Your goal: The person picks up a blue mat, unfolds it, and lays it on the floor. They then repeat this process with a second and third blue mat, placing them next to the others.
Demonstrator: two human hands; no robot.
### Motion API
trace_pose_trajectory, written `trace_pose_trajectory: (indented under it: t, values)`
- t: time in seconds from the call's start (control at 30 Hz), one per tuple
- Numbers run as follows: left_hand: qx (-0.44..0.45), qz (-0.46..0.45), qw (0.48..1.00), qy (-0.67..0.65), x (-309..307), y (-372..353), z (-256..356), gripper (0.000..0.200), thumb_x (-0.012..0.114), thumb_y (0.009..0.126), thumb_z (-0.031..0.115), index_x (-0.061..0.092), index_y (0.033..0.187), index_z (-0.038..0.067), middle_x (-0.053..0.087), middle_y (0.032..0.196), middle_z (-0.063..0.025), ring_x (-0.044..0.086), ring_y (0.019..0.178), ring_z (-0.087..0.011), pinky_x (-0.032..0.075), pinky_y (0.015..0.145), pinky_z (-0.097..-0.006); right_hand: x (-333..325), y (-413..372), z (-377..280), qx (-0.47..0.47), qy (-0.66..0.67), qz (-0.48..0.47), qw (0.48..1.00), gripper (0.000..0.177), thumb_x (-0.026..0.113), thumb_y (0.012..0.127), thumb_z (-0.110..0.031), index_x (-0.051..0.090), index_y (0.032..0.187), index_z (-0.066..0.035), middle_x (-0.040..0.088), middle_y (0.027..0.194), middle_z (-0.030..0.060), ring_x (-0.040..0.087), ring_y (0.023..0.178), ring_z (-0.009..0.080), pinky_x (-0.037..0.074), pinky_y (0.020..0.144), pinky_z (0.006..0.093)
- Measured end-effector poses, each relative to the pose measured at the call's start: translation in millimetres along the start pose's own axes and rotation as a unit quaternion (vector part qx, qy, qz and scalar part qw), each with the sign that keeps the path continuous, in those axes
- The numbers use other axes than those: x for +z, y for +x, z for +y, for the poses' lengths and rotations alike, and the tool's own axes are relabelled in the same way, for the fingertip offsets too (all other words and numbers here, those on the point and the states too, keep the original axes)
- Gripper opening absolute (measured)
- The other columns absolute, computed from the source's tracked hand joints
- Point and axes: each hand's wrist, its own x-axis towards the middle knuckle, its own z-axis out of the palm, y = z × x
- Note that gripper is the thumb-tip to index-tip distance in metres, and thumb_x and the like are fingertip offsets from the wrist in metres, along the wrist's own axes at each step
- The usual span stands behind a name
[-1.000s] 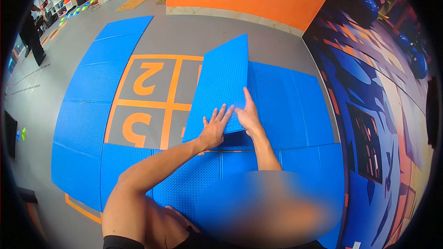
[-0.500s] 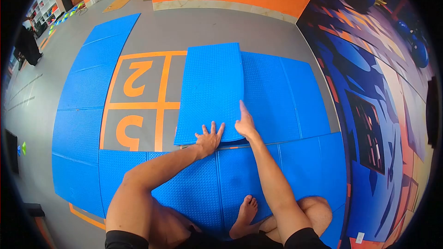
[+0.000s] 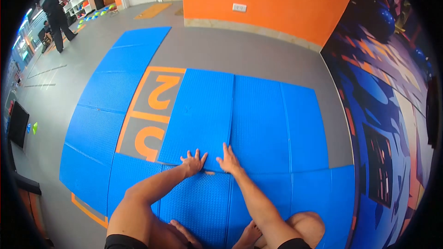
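A blue foam mat panel (image 3: 199,110) lies nearly flat over the orange-marked floor. My left hand (image 3: 194,162) rests on its near edge, fingers spread. My right hand (image 3: 229,160) lies at the panel's near right corner, beside the seam, with its fingers stretched out. Right of that seam is another textured blue mat panel (image 3: 260,120), fairly flush with the first one. A small gap with an orange patch (image 3: 210,173) shows between the near edge and the mat row (image 3: 198,198) beneath my legs.
A strip of blue mats (image 3: 99,92) runs along the left. Floor numbers (image 3: 164,91) show between it and the panel. An orange wall (image 3: 272,0) stands ahead, a mural wall (image 3: 383,110) at right. Another person (image 3: 57,14) stands far left.
The mat panel, earlier overlapping its right neighbour with a raised right edge, now lies flatter beside it. The head view has shifted, and a standing person shows more fully at far left.
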Motion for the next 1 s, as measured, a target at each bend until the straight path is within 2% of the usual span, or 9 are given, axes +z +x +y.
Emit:
trace_pose_trajectory:
  t: [0.03,0.17,0.37,0.47,0.67,0.7,0.8,0.83,1.0]
  values:
    - [-0.009,-0.012,1.0,-0.026,-3,-4,-4,0.06,0.033,0.103,0.027,0.015,0.16,0.027,0.021,0.161,-0.0267,0.036,0.131,-0.0649,0.045,0.086,-0.0774,5,1,0,-0.002,0.0,-0.024,1.0,0.093,0.068,0.09,-0.037,0.013,0.158,-0.006,0.02,0.157,0.0346,0.034,0.14,0.0509,0.037,0.113,0.0512]
    - [-0.032,-0.054,0.996,-0.068,-6,-5,-12,0.06,0.033,0.104,0.023,0.016,0.16,0.028,0.017,0.163,-0.0239,0.03,0.136,-0.0633,0.042,0.09,-0.0777,12,-4,-7,0.004,-0.051,-0.07,0.996,0.094,0.068,0.09,-0.041,0.014,0.158,-0.006,0.024,0.158,0.0307,0.031,0.143,0.0465,0.035,0.115,0.0509]
    - [0.0,-0.048,0.998,-0.052,-5,0,-19,0.063,0.036,0.102,0.024,0.014,0.161,0.026,0.02,0.159,-0.0303,0.04,0.126,-0.0667,0.049,0.091,-0.0701,24,-15,17,-0.03,0.076,0.035,0.996,0.088,0.065,0.091,-0.046,0.021,0.157,-0.007,0.032,0.156,0.0252,0.035,0.142,0.0409,0.03,0.116,0.0545]
    - [0.018,-0.03,0.999,-0.033,1,3,-24,0.072,0.049,0.097,0.022,0.014,0.161,0.023,0.028,0.156,-0.0307,0.048,0.123,-0.0615,0.051,0.095,-0.0628,13,-27,9,-0.016,-0.015,0.007,1.0,0.081,0.065,0.092,-0.042,0.027,0.155,-0.007,0.037,0.156,0.0192,0.036,0.142,0.038,0.032,0.114,0.0562]
    - [0.069,-0.01,0.998,0.006,3,4,-40,0.064,0.048,0.096,0.017,0.029,0.157,0.019,0.036,0.153,-0.0249,0.062,0.116,-0.0429,0.055,0.094,-0.0469,8,-26,23,-0.027,-0.04,0.002,0.999,0.071,0.069,0.09,-0.033,0.038,0.15,-0.008,0.043,0.152,0.0145,0.039,0.141,0.0346,0.036,0.112,0.0505]
    - [0.072,0.023,0.997,-0.02,0,-1,-41,0.055,0.053,0.093,0.021,0.045,0.147,0.015,0.049,0.142,-0.0242,0.067,0.107,-0.0413,0.056,0.09,-0.0481,11,-23,26,-0.036,-0.039,0.031,0.998,0.063,0.071,0.088,-0.027,0.048,0.143,-0.007,0.051,0.146,0.0166,0.046,0.135,0.035,0.039,0.111,0.0483]
    - [0.058,0.012,0.996,-0.06,8,19,-47,0.039,0.054,0.091,0.022,0.061,0.127,0.011,0.064,0.123,-0.0216,0.069,0.1,-0.039,0.057,0.085,-0.0494,1,2,31,-0.09,0.085,0.124,0.984,0.049,0.072,0.086,-0.019,0.06,0.132,-0.005,0.062,0.132,0.0159,0.059,0.121,0.0322,0.047,0.104,0.0426]
    - [0.072,0.082,0.99,-0.087,3,19,-51,0.027,0.057,0.088,0.022,0.067,0.109,0.009,0.07,0.106,-0.0203,0.07,0.097,-0.0375,0.058,0.083,-0.0495,-16,10,18,-0.088,0.167,0.151,0.97,0.042,0.072,0.087,-0.016,0.063,0.126,-0.005,0.066,0.125,0.014,0.063,0.113,0.0283,0.05,0.099,0.0398]
    - [0.058,0.333,0.898,-0.28,-120,0,-41,0.032,0.064,0.086,0.02,0.069,0.115,0.007,0.072,0.102,-0.0208,0.069,0.096,-0.039,0.057,0.084,-0.0481,-176,-9,-103,-0.157,0.52,0.193,0.817,0.021,0.066,0.091,-0.006,0.067,0.111,-0.001,0.07,0.103,0.0096,0.066,0.094,0.0183,0.055,0.084,0.0333]
